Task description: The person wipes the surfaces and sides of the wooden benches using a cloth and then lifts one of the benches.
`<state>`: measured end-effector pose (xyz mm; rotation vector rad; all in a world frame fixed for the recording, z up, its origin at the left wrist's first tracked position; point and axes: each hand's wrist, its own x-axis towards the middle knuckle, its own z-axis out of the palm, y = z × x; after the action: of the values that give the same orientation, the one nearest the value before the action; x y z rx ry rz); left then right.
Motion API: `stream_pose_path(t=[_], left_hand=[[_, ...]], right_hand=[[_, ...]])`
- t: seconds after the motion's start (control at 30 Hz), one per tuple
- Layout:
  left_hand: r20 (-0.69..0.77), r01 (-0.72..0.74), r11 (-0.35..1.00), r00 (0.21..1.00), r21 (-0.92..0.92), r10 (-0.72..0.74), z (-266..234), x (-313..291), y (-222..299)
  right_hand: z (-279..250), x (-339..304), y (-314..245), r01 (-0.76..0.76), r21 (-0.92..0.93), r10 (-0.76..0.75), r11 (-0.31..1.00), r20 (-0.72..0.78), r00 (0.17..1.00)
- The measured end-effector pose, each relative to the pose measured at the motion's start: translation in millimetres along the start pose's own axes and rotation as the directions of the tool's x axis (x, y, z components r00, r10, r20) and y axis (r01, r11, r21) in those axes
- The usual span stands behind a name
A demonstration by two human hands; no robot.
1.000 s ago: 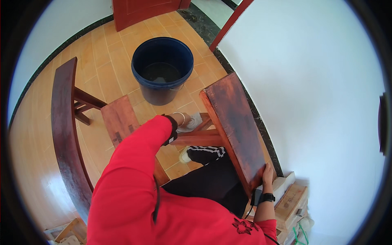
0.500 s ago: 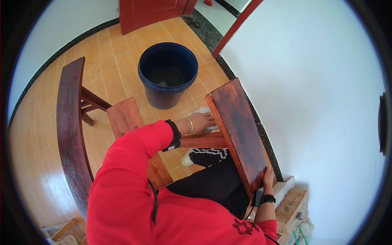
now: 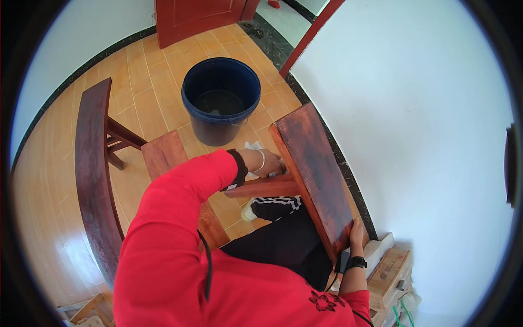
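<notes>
A reddish-brown wooden bench (image 3: 318, 169) stands beside the wall, its long dark, patchy top slanting across the right of the view. My left hand (image 3: 267, 163) is closed round a crumpled white cloth (image 3: 253, 145) and presses in under the bench's left edge, just above a wooden crossbar (image 3: 267, 187). Its fingertips are partly hidden by the bench. At the near end of the top, my right hand (image 3: 357, 234) grips the edge; some of its fingers are out of sight beneath it.
A dark blue bucket (image 3: 218, 122) with water in it stands ahead on the tiled floor. Left of me is a curved dark wooden piece (image 3: 95, 163) with legs, and a lower plank (image 3: 163, 152). Wooden boxes (image 3: 389, 270) sit at the lower right. A red door (image 3: 199, 19) is at the back.
My left hand has shifted slightly left and nearer to me under the bench edge, turning at the wrist with the cloth. My right hand keeps its hold.
</notes>
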<state>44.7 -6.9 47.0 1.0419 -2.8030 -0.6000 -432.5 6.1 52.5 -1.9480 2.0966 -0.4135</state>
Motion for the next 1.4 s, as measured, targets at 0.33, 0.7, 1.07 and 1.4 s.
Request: stream_pose_path(t=[0.33,0.7,1.07,1.4], left_hand=[[0.240,0.127,0.792,0.971,-0.598,0.025,26,-10,-38],[0.288,0.230,0.904,0.949,-0.360,-0.127,-33,-68,17],[-0.010,0.181,0.505,0.936,-0.844,-0.353,-35,-113,70],[-0.094,0.030,0.191,0.790,-0.981,-0.606,28,4,122]], right_hand=[[4,-5,-14,-0.043,0.115,0.034,0.992,0.076,0.997],[-5,-7,-6,-0.047,0.101,0.039,0.994,0.081,0.996],[0,-1,-20,-0.116,0.016,0.116,0.993,-0.026,0.993],[2,6,15,-0.133,-0.046,0.127,0.990,-0.103,0.987]])
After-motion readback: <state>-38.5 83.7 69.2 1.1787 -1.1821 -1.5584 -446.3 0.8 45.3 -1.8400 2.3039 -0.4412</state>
